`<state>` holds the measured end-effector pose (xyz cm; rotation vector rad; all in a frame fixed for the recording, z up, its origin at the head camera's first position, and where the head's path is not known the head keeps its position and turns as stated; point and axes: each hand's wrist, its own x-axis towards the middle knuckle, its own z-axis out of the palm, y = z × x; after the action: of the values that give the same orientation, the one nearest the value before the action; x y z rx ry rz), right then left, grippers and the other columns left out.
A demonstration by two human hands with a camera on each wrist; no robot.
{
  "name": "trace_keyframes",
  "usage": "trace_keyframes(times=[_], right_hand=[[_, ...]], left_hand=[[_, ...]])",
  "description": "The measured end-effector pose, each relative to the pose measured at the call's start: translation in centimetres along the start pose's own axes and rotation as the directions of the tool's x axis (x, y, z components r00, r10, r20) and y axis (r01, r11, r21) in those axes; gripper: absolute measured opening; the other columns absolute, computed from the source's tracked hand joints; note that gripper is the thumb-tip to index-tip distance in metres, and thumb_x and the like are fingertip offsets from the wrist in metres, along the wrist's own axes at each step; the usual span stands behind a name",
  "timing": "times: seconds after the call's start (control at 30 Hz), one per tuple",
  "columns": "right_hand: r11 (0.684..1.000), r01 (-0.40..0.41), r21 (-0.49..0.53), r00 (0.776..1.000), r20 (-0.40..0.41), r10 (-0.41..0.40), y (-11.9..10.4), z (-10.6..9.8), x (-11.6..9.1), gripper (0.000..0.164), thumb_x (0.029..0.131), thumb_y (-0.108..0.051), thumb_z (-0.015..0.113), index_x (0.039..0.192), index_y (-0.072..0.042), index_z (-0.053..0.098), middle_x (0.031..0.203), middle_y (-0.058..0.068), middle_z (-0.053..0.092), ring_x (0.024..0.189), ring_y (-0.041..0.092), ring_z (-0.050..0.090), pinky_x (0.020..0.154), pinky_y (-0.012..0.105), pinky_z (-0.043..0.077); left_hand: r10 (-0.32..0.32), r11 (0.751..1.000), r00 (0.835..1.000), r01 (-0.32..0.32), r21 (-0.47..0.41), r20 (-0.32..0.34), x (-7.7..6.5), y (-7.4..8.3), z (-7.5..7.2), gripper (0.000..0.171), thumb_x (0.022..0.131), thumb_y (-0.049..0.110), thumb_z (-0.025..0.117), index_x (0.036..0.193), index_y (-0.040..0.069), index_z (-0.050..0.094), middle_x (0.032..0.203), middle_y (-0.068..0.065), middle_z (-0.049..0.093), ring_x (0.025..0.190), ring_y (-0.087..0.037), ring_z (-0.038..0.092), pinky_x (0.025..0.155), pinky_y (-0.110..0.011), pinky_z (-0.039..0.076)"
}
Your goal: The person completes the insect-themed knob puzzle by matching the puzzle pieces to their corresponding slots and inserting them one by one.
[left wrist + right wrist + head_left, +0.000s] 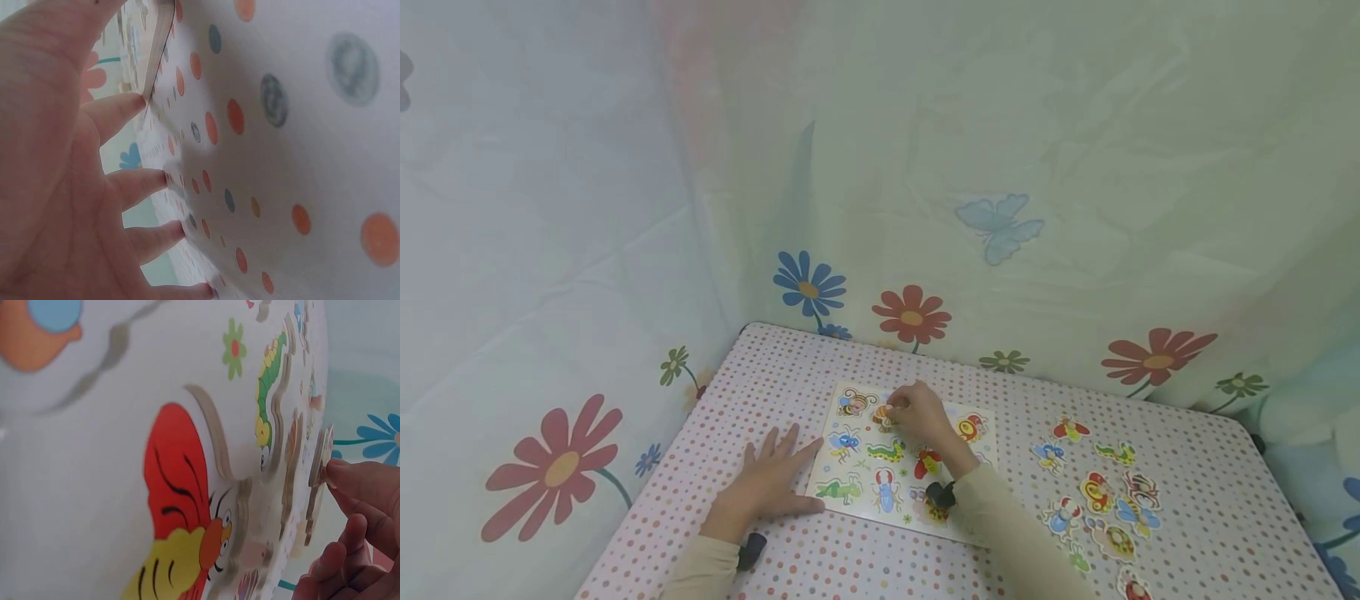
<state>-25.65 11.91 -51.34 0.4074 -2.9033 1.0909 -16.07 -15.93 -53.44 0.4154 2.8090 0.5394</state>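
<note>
A white wooden puzzle board (867, 502) with cut-out insect shapes lies on the dotted tablecloth. My right hand (921, 412) is over the board's upper part, pinching a thin wooden puzzle piece (322, 456) between thumb and forefinger. In the right wrist view that piece stands on edge close to the board's surface, and its picture is mostly hidden. Flat on the cloth at the board's left edge, my left hand (771, 483) has its fingers spread. One fingertip (139, 102) touches the board's side in the left wrist view.
Several loose insect pieces lie right of the board, among them a caterpillar (1116, 453), a snail (1097, 493) and a blue beetle (1063, 517). Flower-printed curtains (880, 192) rise behind the table and along its left side.
</note>
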Motion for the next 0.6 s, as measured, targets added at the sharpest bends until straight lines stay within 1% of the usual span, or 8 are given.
trace_keyframes(times=[0.13,0.23,0.4,0.6], right_hand=[[1.000,-0.030,-0.005,0.999,0.031,0.030,0.01,0.35,0.13,0.006,0.090,-0.013,0.075,0.094,-0.008,0.076,0.088,0.001,0.056,0.079,0.018,0.051,0.067,0.034,0.048],[0.999,-0.035,-0.017,0.998,0.046,0.035,0.06,0.53,0.21,0.008,0.090,-0.014,0.075,0.095,-0.008,0.076,0.087,0.001,0.055,0.077,0.018,0.051,0.065,0.033,0.047],[0.999,-0.027,-0.042,0.999,0.045,0.029,-0.03,0.70,0.14,0.010,0.089,-0.015,0.076,0.096,-0.007,0.076,0.085,0.001,0.054,0.074,0.017,0.050,0.062,0.031,0.046],[0.997,-0.047,-0.057,0.998,0.047,0.050,-0.21,0.85,0.09,0.011,0.089,-0.016,0.077,0.096,-0.007,0.076,0.085,0.001,0.055,0.073,0.017,0.051,0.063,0.032,0.046]], left_hand=[[-0.002,1.000,1.000,0.002,0.005,0.002,0.01,-0.01,0.04,0.101,0.072,0.068,0.076,0.157,0.029,0.036,0.165,-0.017,0.016,0.148,-0.049,0.008,0.111,-0.074,0.002],[-0.004,1.000,1.000,0.004,0.011,0.003,0.01,-0.01,0.06,0.101,0.072,0.068,0.075,0.157,0.029,0.036,0.165,-0.017,0.015,0.148,-0.049,0.008,0.111,-0.074,0.003],[-0.008,1.000,1.000,0.008,0.001,0.002,-0.02,0.02,0.04,0.101,0.072,0.067,0.076,0.156,0.029,0.037,0.165,-0.016,0.015,0.148,-0.049,0.007,0.111,-0.074,0.002],[-0.013,1.000,1.000,0.013,-0.001,0.005,0.04,-0.02,0.14,0.101,0.071,0.068,0.076,0.156,0.030,0.037,0.165,-0.016,0.014,0.148,-0.048,0.007,0.112,-0.073,0.001]])
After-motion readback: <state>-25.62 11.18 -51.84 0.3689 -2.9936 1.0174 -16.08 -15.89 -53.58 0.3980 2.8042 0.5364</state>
